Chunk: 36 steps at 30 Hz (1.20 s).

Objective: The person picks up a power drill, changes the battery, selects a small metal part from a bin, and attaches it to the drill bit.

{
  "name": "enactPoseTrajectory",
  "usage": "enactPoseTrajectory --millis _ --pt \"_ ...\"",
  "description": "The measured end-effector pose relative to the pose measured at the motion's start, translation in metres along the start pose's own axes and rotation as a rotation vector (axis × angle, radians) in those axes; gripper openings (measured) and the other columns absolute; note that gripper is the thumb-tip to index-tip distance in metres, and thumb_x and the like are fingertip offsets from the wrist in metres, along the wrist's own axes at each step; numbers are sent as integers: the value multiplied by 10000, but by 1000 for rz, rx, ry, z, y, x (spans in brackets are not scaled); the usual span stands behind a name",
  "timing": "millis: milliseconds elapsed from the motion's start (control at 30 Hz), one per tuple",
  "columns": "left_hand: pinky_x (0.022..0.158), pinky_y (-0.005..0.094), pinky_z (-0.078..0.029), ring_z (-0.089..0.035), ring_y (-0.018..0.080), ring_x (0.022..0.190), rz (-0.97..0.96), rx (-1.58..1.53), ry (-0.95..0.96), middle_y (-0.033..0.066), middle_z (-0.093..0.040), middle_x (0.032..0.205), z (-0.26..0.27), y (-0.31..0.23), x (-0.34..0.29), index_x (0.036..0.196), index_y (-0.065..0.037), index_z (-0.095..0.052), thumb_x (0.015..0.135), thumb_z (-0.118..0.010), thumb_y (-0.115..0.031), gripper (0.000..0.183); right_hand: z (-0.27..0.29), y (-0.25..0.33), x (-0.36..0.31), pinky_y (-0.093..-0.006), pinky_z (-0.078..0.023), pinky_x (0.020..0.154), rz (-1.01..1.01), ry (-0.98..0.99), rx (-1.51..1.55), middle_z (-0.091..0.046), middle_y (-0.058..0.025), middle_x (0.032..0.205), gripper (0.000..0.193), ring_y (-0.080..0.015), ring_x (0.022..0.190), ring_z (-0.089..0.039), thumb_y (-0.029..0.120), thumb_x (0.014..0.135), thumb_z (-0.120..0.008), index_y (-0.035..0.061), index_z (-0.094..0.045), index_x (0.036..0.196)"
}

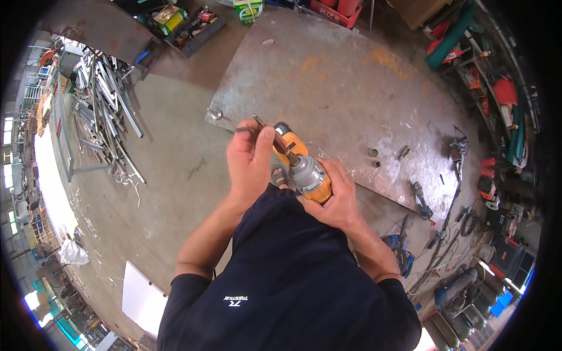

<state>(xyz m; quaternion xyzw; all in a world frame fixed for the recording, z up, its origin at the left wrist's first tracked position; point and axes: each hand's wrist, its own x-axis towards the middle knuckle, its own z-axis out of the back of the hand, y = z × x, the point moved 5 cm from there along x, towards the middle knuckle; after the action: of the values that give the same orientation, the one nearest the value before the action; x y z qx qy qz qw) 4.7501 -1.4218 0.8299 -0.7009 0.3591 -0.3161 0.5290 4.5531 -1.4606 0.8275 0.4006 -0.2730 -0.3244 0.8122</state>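
Observation:
My right hand point(341, 200) is wrapped round the body of a yellow and grey cordless impact driver point(307, 173) in front of my chest. The tool's nose points up and to the left, toward my left hand. My left hand point(247, 167) is closed, thumb against fingers, on dark, thin metal pieces that look like hex keys point(244, 130). One bent end sticks out to the left and another rod points up past the fingertips. The fingers hide the rest. Close beyond the driver's nose shows its yellow and black base point(294, 146).
A large, stained metal-topped table point(345, 76) spreads ahead and to the right, with small metal parts and a grinder-like tool point(421, 200) on it. Metal offcuts point(102, 105) are heaped on the floor at left. Cables and a blue tool point(400, 253) lie at right.

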Motion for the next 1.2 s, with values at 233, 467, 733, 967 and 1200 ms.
enactPoseTrajectory --millis 233,467,733,967,1200 --pt "551 192 -358 -501 27 654 61 36 -137 16 -647 826 14 11 -20 1032 -73 -541 1067 -547 -141 78 -20 12 -17 -395 -556 897 -44 -53 -15 -644 -174 1197 704 -357 1044 -688 177 654 -874 -2 -593 1274" --pt "541 193 -336 -490 30 636 79 -54 -88 4 -641 812 13 20 -37 1061 -75 -561 1064 -555 -148 74 -15 12 -27 -389 -514 959 -133 15 79 -641 -170 1185 692 -325 1093 -654 155 658 -870 -20 -593 1266" --pt "595 229 -461 -618 98 739 252 -217 -40 1 -639 867 4 28 -35 1052 -73 -561 1069 -549 -177 107 -10 9 -36 -386 -501 964 -198 110 142 -648 -161 1186 693 -309 1110 -645 206 685 -880 -18 -597 1277" --pt "558 277 -479 -600 132 627 110 -392 -168 99 -669 765 -12 -32 -9 963 -96 -497 1103 -464 -254 214 11 35 -26 -410 -416 1100 -194 157 555 -551 -180 1385 1071 -311 1282 -554 335 636 -969 -12 -433 1496" --pt "593 308 -523 -623 174 623 78 -451 -94 139 -681 801 -14 -44 -3 972 -85 -484 1103 -465 -253 214 -37 4 -16 -449 -349 1167 204 177 473 -454 -213 1511 1329 -386 1405 -456 493 573 -982 -10 -271 1576"
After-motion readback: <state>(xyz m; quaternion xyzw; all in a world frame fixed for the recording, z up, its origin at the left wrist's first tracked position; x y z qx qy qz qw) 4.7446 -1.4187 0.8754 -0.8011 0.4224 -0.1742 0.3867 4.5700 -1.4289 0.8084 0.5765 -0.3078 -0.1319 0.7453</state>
